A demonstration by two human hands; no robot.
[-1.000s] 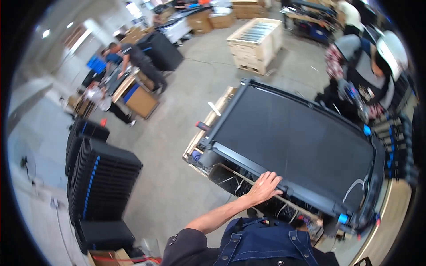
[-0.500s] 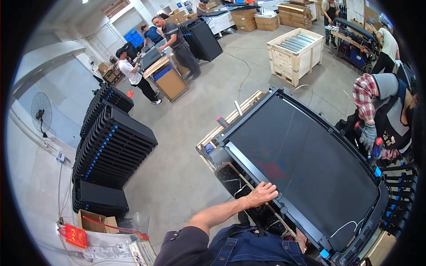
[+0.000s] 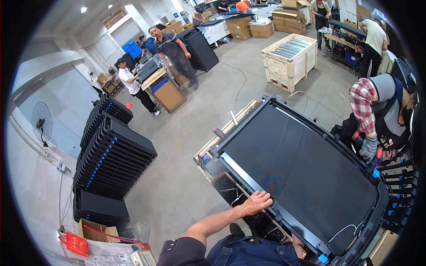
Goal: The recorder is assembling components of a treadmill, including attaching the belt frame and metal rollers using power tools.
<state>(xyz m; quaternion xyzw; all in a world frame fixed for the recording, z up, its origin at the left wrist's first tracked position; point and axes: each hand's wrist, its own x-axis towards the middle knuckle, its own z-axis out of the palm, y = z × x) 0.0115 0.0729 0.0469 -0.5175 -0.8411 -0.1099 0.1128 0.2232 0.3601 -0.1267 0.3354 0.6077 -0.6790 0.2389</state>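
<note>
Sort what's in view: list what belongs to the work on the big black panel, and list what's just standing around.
In hand:
left hand gripping the near edge of the large black panel
co-worker's gloved hand at the panel's far edge
wooden frame under the panel

Standing about:
stacks of black trays
slatted wooden crate
standing fan
red bag

Open concrete floor left of the big black panel. Stacked black trays block farther left; a co-worker's gloved hand crowds the far edge. Right-side clearance unclear, probably tight.
</note>
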